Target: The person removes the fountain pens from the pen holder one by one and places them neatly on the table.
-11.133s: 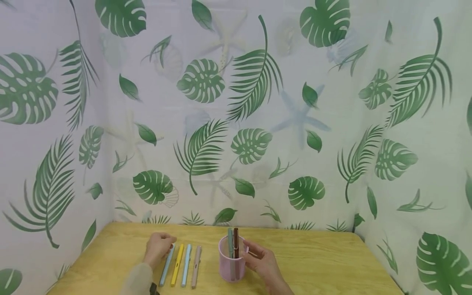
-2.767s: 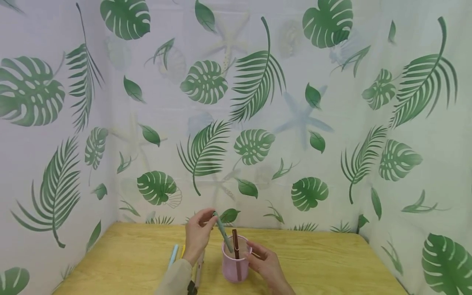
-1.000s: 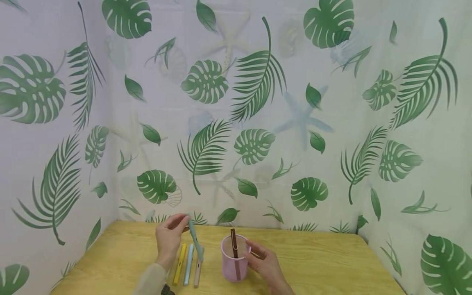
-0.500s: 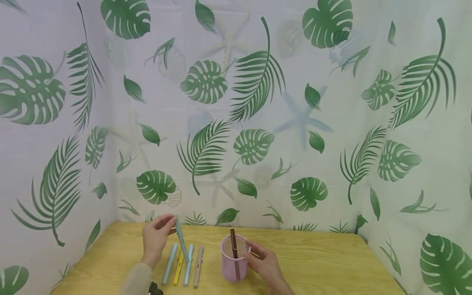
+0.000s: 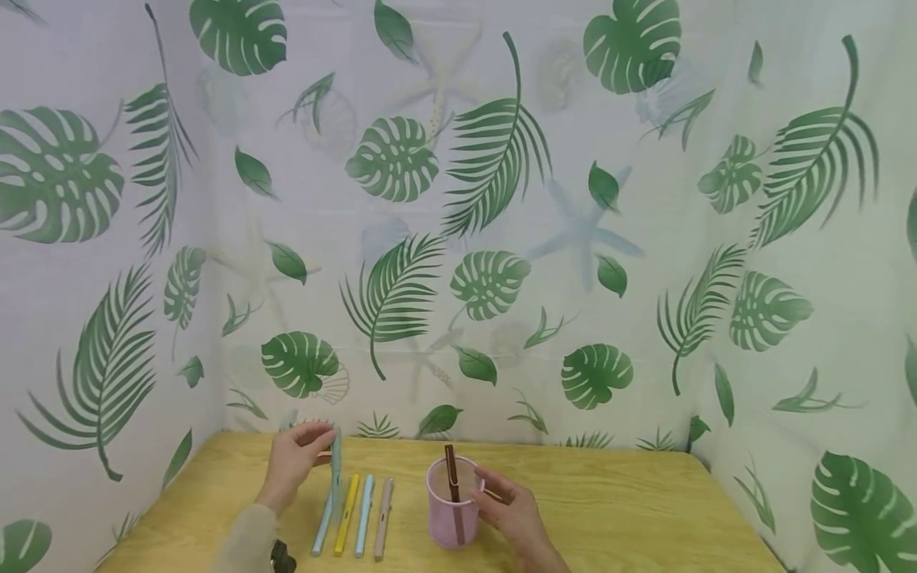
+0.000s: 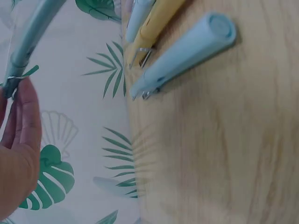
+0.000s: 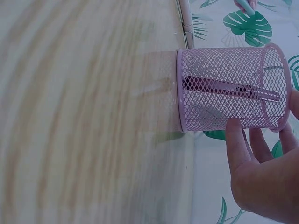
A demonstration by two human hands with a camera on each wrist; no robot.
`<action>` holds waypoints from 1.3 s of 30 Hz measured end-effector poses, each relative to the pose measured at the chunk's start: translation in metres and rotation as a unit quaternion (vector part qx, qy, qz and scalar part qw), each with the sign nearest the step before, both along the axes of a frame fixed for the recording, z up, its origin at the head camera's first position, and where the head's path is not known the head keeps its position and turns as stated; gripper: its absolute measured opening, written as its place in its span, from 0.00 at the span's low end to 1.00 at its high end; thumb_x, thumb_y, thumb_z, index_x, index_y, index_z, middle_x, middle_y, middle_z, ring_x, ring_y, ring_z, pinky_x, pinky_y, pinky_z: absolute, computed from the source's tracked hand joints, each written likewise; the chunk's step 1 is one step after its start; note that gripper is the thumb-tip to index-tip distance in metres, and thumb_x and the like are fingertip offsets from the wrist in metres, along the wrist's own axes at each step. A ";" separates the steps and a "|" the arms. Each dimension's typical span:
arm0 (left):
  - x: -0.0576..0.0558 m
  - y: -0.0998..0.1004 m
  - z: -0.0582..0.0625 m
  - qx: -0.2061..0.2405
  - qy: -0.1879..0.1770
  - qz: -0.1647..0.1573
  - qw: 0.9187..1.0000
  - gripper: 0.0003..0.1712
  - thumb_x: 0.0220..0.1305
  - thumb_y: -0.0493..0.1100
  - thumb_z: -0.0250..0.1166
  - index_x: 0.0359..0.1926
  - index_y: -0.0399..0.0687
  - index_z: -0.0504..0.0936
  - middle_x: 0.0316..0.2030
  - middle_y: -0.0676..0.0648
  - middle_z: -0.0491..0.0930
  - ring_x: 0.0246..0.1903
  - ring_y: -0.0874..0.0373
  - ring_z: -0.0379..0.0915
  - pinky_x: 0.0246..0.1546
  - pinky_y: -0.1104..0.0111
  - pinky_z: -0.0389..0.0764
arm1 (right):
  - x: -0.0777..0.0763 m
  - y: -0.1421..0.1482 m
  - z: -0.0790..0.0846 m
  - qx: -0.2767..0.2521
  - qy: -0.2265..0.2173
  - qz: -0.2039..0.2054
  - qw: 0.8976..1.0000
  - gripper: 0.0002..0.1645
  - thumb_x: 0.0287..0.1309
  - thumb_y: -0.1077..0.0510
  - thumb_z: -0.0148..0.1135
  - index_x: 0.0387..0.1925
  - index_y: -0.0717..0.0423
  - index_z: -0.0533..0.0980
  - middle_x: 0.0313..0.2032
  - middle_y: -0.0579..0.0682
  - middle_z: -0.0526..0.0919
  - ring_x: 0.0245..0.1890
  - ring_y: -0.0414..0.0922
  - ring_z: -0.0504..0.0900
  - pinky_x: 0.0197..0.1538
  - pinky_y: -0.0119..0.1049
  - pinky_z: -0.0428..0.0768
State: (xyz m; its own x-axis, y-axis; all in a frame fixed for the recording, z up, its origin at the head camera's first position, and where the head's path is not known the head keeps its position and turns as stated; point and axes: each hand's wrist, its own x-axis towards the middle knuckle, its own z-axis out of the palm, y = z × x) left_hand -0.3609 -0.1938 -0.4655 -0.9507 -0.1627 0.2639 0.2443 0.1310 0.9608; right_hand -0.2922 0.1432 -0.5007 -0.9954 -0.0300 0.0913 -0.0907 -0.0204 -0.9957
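My left hand [image 5: 292, 463] pinches a sage-green pen [image 5: 337, 481] near its top end. The pen hangs roughly upright over the left end of a row of pens. That row holds a blue pen [image 5: 321, 532], a yellow pen [image 5: 347, 517], a pale blue pen [image 5: 364, 517] and a taupe pen [image 5: 383, 521]. With fingers and thumb, my right hand [image 5: 517, 519] holds the right side of a pink mesh pen cup [image 5: 439, 517] near its rim. One dark brown pen [image 7: 215, 87] leans inside the cup.
A wood-grain table [image 5: 616, 517] carries everything. Leaf-printed curtain [image 5: 501, 239] closes off the back and both sides. The cup stands to the right of the taupe pen, a small gap apart.
The sage-green pen has come out of the cup and travelled left in my left hand, over the row, turning from slanted to nearly upright. My right hand keeps its place on the cup.
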 end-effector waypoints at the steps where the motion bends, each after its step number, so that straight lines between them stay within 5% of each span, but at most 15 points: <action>1: -0.001 -0.002 0.000 -0.012 -0.007 -0.004 1.000 0.16 0.65 0.35 0.64 0.52 0.29 0.80 0.45 0.38 0.84 0.36 0.62 0.82 0.40 0.63 0.86 | -0.001 0.000 0.000 0.000 0.001 -0.001 1.000 0.30 0.61 0.60 0.66 0.63 0.65 0.71 0.62 0.70 0.72 0.54 0.48 0.80 0.55 0.46 0.82; 15: -0.008 -0.017 -0.010 -0.072 -0.084 -0.024 0.994 0.14 0.65 0.30 0.61 0.50 0.25 0.78 0.41 0.35 0.83 0.32 0.57 0.81 0.41 0.56 0.86 | -0.001 -0.001 -0.001 0.004 -0.011 -0.003 1.000 0.30 0.62 0.59 0.65 0.64 0.64 0.71 0.63 0.70 0.72 0.54 0.47 0.80 0.54 0.46 0.82; 39: -0.025 -0.032 -0.037 -0.091 -0.188 0.037 0.977 0.12 0.60 0.31 0.63 0.44 0.26 0.81 0.34 0.39 0.84 0.30 0.56 0.80 0.34 0.64 0.86 | -0.003 0.001 -0.002 0.007 0.000 0.003 1.000 0.31 0.62 0.59 0.66 0.64 0.65 0.70 0.63 0.69 0.72 0.55 0.48 0.80 0.54 0.45 0.82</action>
State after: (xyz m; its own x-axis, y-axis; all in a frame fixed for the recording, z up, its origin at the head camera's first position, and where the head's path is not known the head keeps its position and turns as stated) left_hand -0.3854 -0.2259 -0.5022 -0.9732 -0.2184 -0.0715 -0.1391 0.3120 0.9398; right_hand -0.2952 0.1445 -0.5024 -0.9951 -0.0373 0.0918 -0.0916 -0.0063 -0.9958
